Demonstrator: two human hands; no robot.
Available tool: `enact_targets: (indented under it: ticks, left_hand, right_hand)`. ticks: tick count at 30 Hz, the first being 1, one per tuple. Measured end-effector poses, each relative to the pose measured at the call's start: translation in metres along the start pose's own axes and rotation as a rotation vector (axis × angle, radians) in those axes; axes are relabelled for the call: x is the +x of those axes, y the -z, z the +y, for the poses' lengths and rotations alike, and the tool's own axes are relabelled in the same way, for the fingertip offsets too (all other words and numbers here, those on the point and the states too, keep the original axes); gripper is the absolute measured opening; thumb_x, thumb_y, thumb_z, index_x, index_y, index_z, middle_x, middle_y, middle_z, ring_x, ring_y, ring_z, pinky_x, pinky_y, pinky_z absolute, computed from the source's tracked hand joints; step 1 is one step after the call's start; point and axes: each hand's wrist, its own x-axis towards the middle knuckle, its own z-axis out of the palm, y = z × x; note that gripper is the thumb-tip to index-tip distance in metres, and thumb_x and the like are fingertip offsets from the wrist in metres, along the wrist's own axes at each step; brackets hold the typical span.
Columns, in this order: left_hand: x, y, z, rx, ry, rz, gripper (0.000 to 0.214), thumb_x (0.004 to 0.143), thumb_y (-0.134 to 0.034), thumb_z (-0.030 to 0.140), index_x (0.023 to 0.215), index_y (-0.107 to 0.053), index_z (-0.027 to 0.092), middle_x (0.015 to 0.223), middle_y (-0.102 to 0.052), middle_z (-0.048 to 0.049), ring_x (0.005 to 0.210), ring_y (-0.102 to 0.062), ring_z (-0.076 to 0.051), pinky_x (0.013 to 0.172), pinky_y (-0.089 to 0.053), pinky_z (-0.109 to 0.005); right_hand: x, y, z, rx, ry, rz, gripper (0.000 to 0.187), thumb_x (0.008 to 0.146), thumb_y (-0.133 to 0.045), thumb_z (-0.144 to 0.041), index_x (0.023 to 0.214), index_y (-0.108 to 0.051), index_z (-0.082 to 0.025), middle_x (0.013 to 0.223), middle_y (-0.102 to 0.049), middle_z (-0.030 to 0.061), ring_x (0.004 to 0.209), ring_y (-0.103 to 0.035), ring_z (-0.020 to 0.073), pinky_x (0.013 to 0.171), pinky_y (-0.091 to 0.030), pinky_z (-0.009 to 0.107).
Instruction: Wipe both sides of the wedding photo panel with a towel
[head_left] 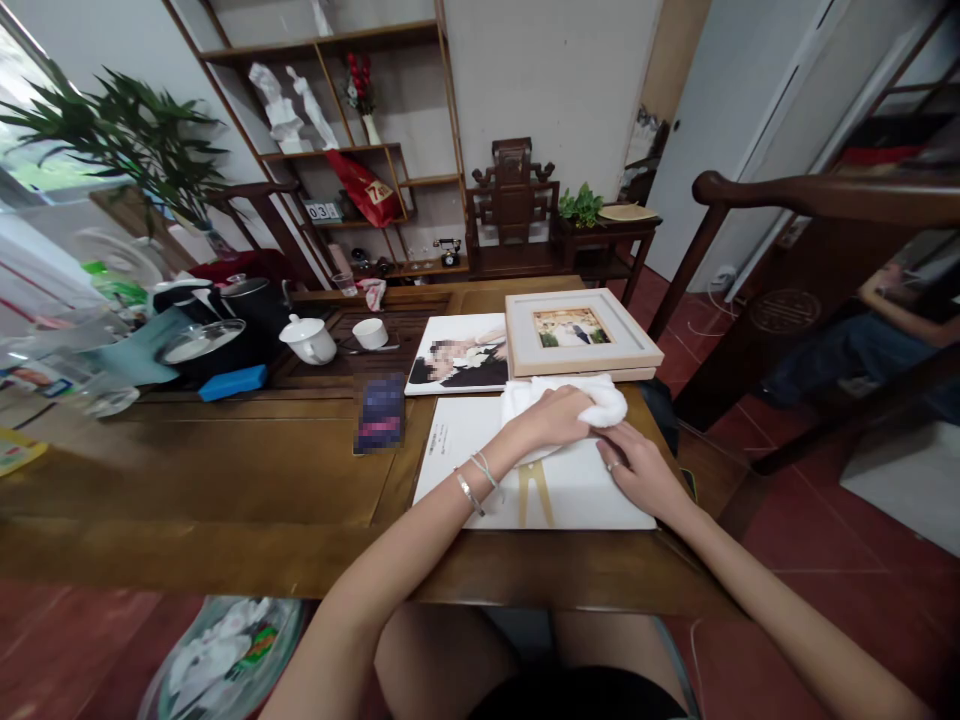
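A white panel lies flat on the wooden table in front of me, with a gold A-shaped piece on its face and small print at its left. My left hand, with bracelets at the wrist, is closed over a folded white cloth that rests on the panel's upper part. Beside it, my right hand lies on the panel's right side, fingers stretched toward the cloth, a ring on one finger. Just beyond are a framed photo and a white-edged photo board.
Left of the panel lies a pixelated dark phone-like object. Farther left stand a white lidded cup, a small white bowl, a blue block and a dark pot. A wooden chair is at right; a bin stands below.
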Motion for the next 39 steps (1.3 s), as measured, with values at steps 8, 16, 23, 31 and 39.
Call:
enact_targets:
  ticks: [8, 16, 23, 31, 39]
  left_hand:
    - [-0.069, -0.007, -0.006, 0.258, 0.036, -0.044, 0.031, 0.069, -0.054, 0.001, 0.096, -0.068, 0.011, 0.143, -0.044, -0.0159, 0.139, -0.027, -0.033, 0.109, -0.026, -0.051]
    - [-0.138, -0.031, 0.052, 0.367, -0.155, -0.089, 0.021, 0.076, -0.058, 0.02, 0.091, -0.073, 0.017, 0.15, -0.035, -0.0107, 0.141, -0.022, -0.034, 0.108, -0.027, -0.054]
    - [-0.093, -0.011, -0.006, 0.345, 0.067, 0.035, 0.032, 0.072, -0.057, 0.01, 0.1, -0.07, 0.018, 0.15, -0.036, -0.007, 0.14, -0.027, -0.028, 0.111, -0.026, -0.049]
    - [-0.111, -0.022, 0.02, 0.32, -0.043, -0.04, 0.028, 0.072, -0.058, 0.015, 0.096, -0.071, 0.018, 0.149, -0.038, -0.0087, 0.143, -0.017, -0.031, 0.113, -0.017, -0.055]
    - [-0.139, -0.011, 0.004, 0.347, 0.042, -0.029, 0.033, 0.069, -0.054, 0.009, 0.096, -0.071, 0.016, 0.153, -0.029, -0.0083, 0.142, -0.022, -0.029, 0.112, -0.025, -0.05]
  right_hand:
    - [-0.001, -0.006, 0.006, 0.027, 0.019, 0.038, 0.033, 0.089, -0.044, -0.022, 0.116, -0.063, -0.017, 0.126, -0.063, 0.014, 0.123, -0.054, 0.0268, 0.105, -0.042, 0.049]
    - [-0.002, -0.005, 0.006, 0.053, 0.008, 0.033, 0.036, 0.088, -0.045, -0.02, 0.119, -0.063, -0.022, 0.127, -0.062, 0.0103, 0.123, -0.054, 0.0265, 0.105, -0.042, 0.052]
    - [-0.001, -0.006, 0.006, 0.058, -0.014, 0.049, 0.033, 0.089, -0.046, -0.025, 0.117, -0.064, -0.021, 0.126, -0.063, 0.0107, 0.122, -0.055, 0.0268, 0.105, -0.042, 0.053]
    - [-0.002, -0.007, 0.007, 0.059, -0.025, 0.047, 0.033, 0.089, -0.046, -0.026, 0.116, -0.064, -0.02, 0.126, -0.063, 0.0119, 0.123, -0.055, 0.028, 0.105, -0.042, 0.054]
    - [-0.003, -0.008, 0.008, 0.067, -0.003, 0.056, 0.033, 0.089, -0.046, -0.027, 0.116, -0.064, -0.021, 0.125, -0.064, 0.0116, 0.123, -0.054, 0.0285, 0.105, -0.042, 0.055]
